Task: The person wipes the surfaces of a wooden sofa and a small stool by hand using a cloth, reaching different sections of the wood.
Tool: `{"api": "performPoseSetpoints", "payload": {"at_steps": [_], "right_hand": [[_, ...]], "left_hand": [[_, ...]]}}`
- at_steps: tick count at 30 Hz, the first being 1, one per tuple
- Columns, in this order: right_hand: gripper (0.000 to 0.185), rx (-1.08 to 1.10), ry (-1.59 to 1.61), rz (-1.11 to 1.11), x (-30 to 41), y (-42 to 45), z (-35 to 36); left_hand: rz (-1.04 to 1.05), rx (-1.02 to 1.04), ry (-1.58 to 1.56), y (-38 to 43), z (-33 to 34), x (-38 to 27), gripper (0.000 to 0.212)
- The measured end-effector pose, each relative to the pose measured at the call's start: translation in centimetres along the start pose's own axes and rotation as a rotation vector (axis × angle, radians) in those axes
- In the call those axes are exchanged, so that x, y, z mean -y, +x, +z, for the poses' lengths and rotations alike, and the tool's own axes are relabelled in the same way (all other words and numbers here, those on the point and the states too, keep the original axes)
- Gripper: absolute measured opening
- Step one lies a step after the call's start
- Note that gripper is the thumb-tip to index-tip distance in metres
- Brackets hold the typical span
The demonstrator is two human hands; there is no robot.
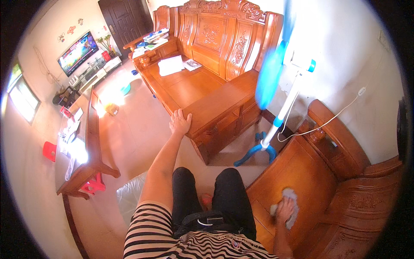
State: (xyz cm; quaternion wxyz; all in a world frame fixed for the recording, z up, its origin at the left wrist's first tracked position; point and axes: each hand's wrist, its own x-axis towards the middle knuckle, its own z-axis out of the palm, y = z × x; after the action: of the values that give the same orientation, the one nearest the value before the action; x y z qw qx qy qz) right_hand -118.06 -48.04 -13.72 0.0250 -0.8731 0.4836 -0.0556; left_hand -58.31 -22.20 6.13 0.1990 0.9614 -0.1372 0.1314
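Note:
My left hand [180, 122] rests with fingers spread on the front corner of the armrest [223, 100] of a carved wooden sofa, holding nothing. Low on the right, my right hand [285, 208] presses a grey cloth [292, 197] against the wooden seat [297, 165] of a second carved piece. The cloth sticks out past the fingertips and along one side of the hand. That hand is slightly blurred. Behind it rises a carved backrest [362, 194].
Between the two seats stands a blue-and-white pedestal fan [271, 77], its white cord [330, 124] running to the wall. Papers [171, 65] lie on the sofa seat. On the left are a wooden table [92, 142], a red stool [93, 185] and a television [78, 53].

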Motion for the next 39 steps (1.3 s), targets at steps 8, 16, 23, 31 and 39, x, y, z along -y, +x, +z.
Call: {"api": "performPoseSetpoints", "payload": {"at_steps": [8, 16, 23, 31, 39], "right_hand": [[0.04, -0.098, 0.077, 0.165, -0.2, 12.7, -2.5], [0.015, -0.194, 0.444, -0.152, 1.6, 7.8, -5.3], [0.043, -0.27, 0.875, 0.296, -3.8, 21.1, -14.3], [0.068, -0.523, 0.852, 0.225, -5.3, 42.8, -36.2], [0.065, -0.33, 1.636, -0.002, -2.1, 54.0, -34.5]], "left_hand": [[-0.007, 0.062, -0.002, 0.6, 0.3, -1.1, 0.061], [0.136, 0.072, -0.381, 2.3, 4.2, 3.1, 0.056], [0.098, 0.078, 0.02, 2.1, 1.3, 1.1, 0.059], [0.078, 0.082, -0.031, 1.9, 0.6, 0.1, 0.06], [0.107, -0.004, -0.129, 3.2, 2.9, 4.4, 0.06]]}}
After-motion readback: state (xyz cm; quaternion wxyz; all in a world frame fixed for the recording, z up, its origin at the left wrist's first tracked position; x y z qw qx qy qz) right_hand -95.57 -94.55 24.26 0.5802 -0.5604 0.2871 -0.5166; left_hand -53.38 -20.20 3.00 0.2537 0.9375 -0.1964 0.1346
